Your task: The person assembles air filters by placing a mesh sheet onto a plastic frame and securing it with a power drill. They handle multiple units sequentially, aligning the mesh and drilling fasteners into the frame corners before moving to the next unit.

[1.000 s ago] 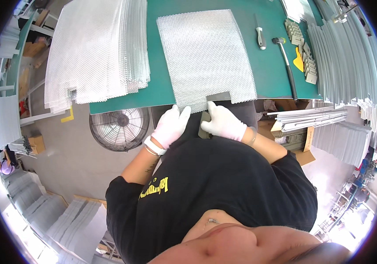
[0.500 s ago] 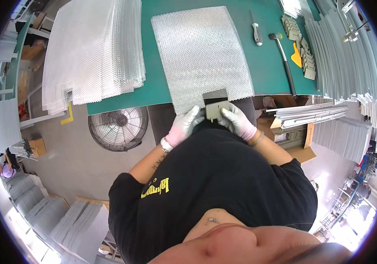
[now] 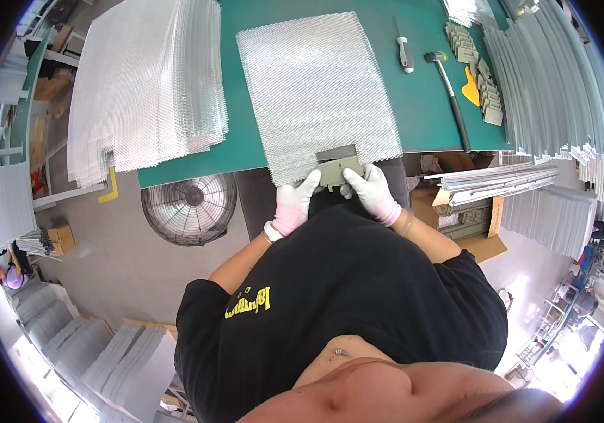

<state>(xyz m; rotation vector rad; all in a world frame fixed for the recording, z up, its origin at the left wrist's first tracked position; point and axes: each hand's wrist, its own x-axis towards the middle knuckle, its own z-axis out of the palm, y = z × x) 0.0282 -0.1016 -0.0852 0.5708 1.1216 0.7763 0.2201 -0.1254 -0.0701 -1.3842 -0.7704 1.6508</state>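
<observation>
A silvery expanded-mesh sheet [image 3: 319, 84] lies on the green table, its notched near edge reaching past the table's front. A grey-green plastic piece [image 3: 340, 172], flat and roughly rectangular, sits at that notch. My left hand [image 3: 298, 195], in a white and pink glove, has its thumb at the notch's left corner beside the piece; its other fingers are hidden below. My right hand [image 3: 370, 189], gloved alike, grips the piece's right part, thumb on top and fingers underneath.
A mesh stack [image 3: 148, 84] stands on the left. To the right lie a screwdriver [image 3: 405, 55], a mallet [image 3: 455, 106], a yellow scraper [image 3: 470, 87], several grey-green pieces [image 3: 491, 106] and a stack of pale strips [image 3: 549, 84]. A floor fan [image 3: 190, 209] stands below the table's front edge.
The grey-green piece has moved slightly left and up into the mesh notch. My left thumb has come up to the sheet's edge, and my right thumb now presses on top of the piece.
</observation>
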